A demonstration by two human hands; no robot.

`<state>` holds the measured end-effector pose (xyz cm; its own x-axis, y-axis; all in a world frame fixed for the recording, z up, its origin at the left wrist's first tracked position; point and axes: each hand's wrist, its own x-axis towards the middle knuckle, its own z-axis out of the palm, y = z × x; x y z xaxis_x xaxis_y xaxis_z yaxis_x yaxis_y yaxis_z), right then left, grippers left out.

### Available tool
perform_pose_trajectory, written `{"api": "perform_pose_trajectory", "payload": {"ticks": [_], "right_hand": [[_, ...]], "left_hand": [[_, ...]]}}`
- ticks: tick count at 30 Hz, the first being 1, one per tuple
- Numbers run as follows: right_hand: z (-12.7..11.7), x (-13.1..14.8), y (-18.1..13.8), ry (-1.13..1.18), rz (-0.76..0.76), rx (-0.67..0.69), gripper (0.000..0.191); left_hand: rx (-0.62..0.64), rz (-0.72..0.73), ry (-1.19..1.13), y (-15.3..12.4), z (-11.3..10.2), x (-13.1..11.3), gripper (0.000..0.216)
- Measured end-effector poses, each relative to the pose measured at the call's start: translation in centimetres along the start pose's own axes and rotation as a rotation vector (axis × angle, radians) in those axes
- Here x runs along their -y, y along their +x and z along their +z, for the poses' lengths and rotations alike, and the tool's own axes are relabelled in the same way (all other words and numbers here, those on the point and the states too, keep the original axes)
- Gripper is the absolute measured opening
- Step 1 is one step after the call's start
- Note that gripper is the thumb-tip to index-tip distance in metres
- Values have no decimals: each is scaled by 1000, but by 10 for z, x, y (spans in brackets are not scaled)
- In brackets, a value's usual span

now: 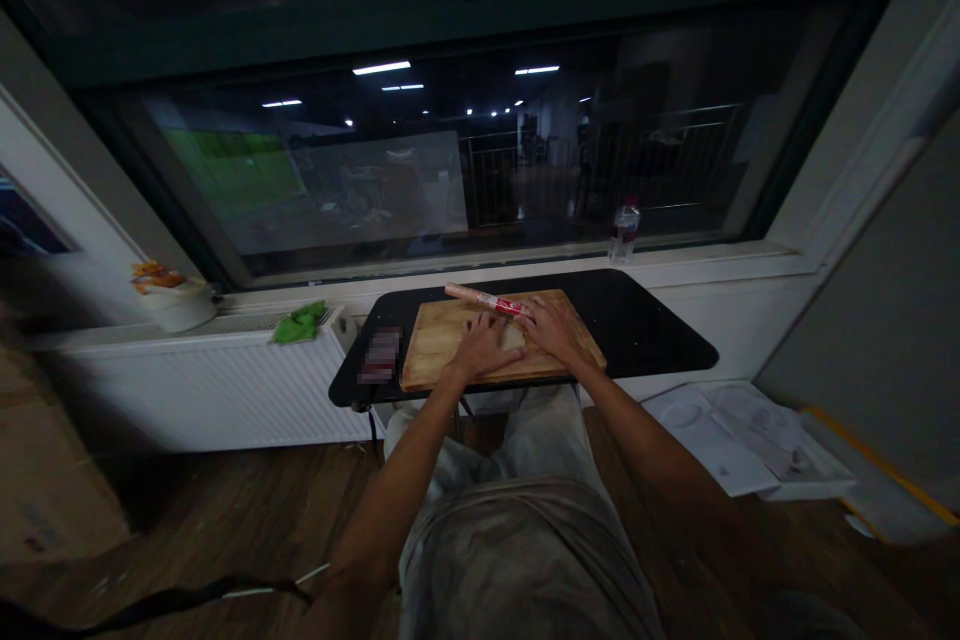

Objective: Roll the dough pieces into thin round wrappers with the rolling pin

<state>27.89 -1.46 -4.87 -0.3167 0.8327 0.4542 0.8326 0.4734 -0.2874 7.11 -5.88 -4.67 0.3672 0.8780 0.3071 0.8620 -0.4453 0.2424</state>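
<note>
At the far side of the board [431, 345], the roll [486, 300] looks light, firm and smooth, best gripped mid-length; the right hand [550, 328] touches its red end, grip unclear, while the left [484, 348] is splayed over the board's middle.

Board [435, 345] on table [660, 330], radiator [225, 400] left, bottle [624, 235] behind (right)

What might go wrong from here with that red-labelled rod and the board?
1. The red-labelled rod looks round and lies near the far edge of the wooden board; if the right hand nudges it, it might roll off.
2. The board sits close to the near edge of the black table, so a pull from the hands could drag it over.
</note>
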Motion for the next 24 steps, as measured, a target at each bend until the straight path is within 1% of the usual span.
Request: {"api": "perform_pose_trajectory", "payload": {"ticks": [3,6,10,13,16,19,24], "right_hand": [[0,0,0,6,-9,-8,42],[-1,2,-1,2,0,-5,42],[-4,5,-2,-19,28,12,42],[-6,5,-2,-25,32,18,41],[-5,4,-2,-21,24,21,40],[-5,3,-2,-17,21,12,41],[-6,6,-3,-4,23,11,41]], "left_hand": [[-33,37,-42,2,1,4,84],[-55,81,-77,5,3,8,73],[-63,98,-113,6,4,7,63],[-50,98,-102,2,0,3,68],[4,97,-56,-2,-4,-1,72],[37,106,-40,-5,-8,-5,69],[45,120,-31,-7,-10,-5,64]]}}
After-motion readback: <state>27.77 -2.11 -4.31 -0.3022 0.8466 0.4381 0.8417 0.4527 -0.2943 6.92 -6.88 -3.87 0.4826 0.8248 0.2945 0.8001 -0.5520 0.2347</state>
